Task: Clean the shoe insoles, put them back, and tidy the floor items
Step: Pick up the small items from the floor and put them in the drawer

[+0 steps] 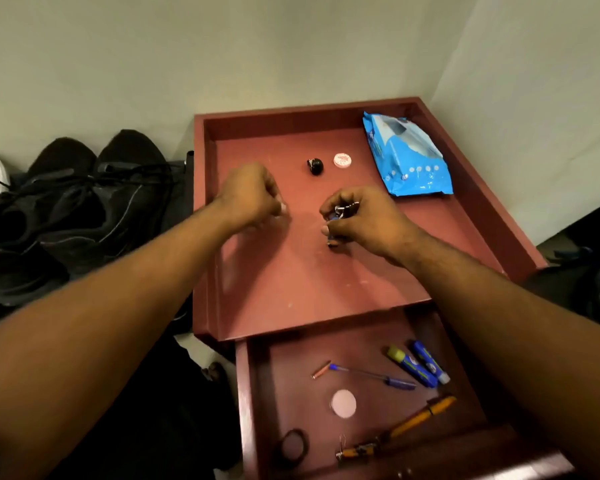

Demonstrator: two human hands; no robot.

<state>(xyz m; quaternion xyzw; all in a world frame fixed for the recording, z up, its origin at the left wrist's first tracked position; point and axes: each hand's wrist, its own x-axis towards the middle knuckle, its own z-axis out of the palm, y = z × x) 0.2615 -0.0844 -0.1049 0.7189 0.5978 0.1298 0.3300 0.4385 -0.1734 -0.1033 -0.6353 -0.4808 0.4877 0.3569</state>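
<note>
both bare forearms reach toward frame centre; the left hand [248, 195] is curled, blurred; the right hand [362, 216] has its fingers curled, pinching.

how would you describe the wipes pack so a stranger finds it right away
Look at the red-brown bedside table in the room's corner. On its top, at the far right corner, lies the wipes pack. It is the only soft, bright blue and white packet; its neighbours are small and round.

Two bare forearms reach in from the bottom corners, uncovered from elbow to wrist. The left hand [253, 195] and right hand [364, 216] wear no gloves, rings or watch.
</note>
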